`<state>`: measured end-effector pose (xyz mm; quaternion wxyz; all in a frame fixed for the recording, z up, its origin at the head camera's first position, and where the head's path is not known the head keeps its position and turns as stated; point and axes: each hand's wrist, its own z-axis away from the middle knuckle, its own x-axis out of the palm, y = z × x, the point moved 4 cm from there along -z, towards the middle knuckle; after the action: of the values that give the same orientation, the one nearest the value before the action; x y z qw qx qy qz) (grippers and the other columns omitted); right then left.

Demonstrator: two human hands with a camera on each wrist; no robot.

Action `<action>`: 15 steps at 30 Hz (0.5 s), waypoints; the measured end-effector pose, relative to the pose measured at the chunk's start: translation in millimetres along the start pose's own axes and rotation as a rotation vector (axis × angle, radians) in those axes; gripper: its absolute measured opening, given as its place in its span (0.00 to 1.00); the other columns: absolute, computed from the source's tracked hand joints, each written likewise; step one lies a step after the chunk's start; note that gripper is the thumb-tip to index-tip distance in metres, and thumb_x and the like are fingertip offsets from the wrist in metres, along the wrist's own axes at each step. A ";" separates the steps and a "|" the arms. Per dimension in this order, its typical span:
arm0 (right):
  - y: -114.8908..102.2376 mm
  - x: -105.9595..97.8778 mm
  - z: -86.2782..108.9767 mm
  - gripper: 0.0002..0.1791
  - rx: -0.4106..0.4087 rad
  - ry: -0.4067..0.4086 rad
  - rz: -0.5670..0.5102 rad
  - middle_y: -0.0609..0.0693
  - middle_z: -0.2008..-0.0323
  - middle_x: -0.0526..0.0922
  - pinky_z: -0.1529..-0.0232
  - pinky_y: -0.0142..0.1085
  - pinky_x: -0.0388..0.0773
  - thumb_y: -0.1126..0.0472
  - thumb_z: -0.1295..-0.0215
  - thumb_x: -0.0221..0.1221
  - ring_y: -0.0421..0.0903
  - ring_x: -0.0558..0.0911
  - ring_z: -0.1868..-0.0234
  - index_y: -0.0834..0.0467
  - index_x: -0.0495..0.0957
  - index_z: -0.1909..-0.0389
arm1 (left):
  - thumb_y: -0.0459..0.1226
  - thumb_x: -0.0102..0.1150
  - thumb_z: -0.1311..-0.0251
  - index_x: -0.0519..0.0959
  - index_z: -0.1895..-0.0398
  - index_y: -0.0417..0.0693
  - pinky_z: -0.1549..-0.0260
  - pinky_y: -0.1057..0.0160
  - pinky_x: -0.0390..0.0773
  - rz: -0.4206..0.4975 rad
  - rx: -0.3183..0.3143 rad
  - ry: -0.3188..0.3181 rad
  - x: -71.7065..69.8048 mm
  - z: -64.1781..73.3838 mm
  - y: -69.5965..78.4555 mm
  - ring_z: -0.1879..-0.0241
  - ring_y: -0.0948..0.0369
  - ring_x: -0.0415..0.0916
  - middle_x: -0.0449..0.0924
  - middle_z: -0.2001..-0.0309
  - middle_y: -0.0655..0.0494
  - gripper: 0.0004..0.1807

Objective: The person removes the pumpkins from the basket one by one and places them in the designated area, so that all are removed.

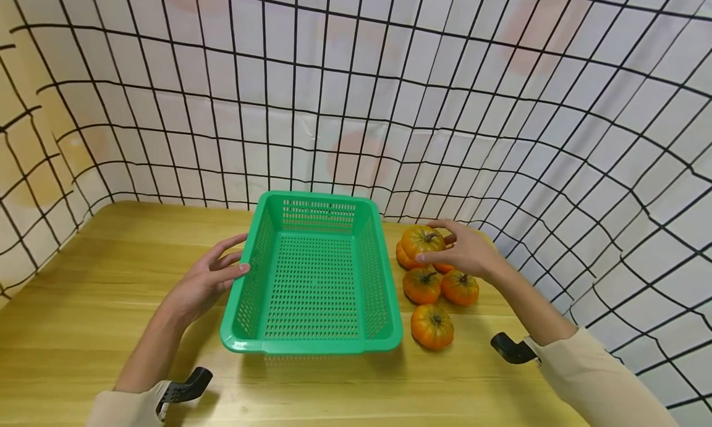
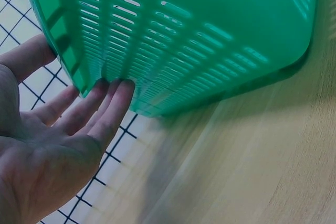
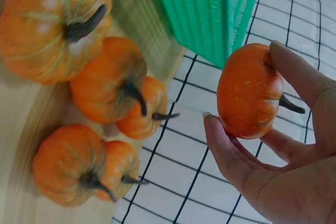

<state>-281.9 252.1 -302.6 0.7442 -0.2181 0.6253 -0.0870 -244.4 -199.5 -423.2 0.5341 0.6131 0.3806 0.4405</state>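
A green perforated plastic basket [image 1: 311, 346] stands on the table with nothing in it. At its left side my left hand [image 1: 203, 282] holds the rim, thumb on the edge and fingers [image 2: 113, 106] against the slotted outer wall. My right hand [image 1: 470, 251] grips a small orange pumpkin [image 3: 249, 92] between thumb and fingertips, its dark stem pointing toward the palm. That pumpkin is raised over the others, close to the basket's right side. Several more pumpkins lie below it, the nearest pumpkin [image 1: 432, 327] a little apart from the cluster.
The wooden table [image 1: 111, 272] runs up to a white sheet with a black wire grid [image 1: 334, 105] at the back and sides. Each wrist carries a black mount [image 1: 189, 385] at the sleeve cuff.
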 end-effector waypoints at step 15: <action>37.8 -1.7 25.4 0.50 -0.018 -0.110 -0.091 0.68 0.26 0.61 0.42 0.62 0.76 0.40 0.42 0.71 0.70 0.67 0.30 0.55 0.61 0.24 | 0.33 0.56 0.28 0.51 0.20 0.51 0.45 0.60 0.82 0.010 -0.008 0.015 0.6 0.7 -0.2 0.42 0.53 0.81 0.68 0.30 0.43 0.38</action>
<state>-263.0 291.9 -314.3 0.7708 -0.2574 0.5736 -0.1027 -243.6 -199.1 -423.3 0.5314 0.6094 0.3797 0.4496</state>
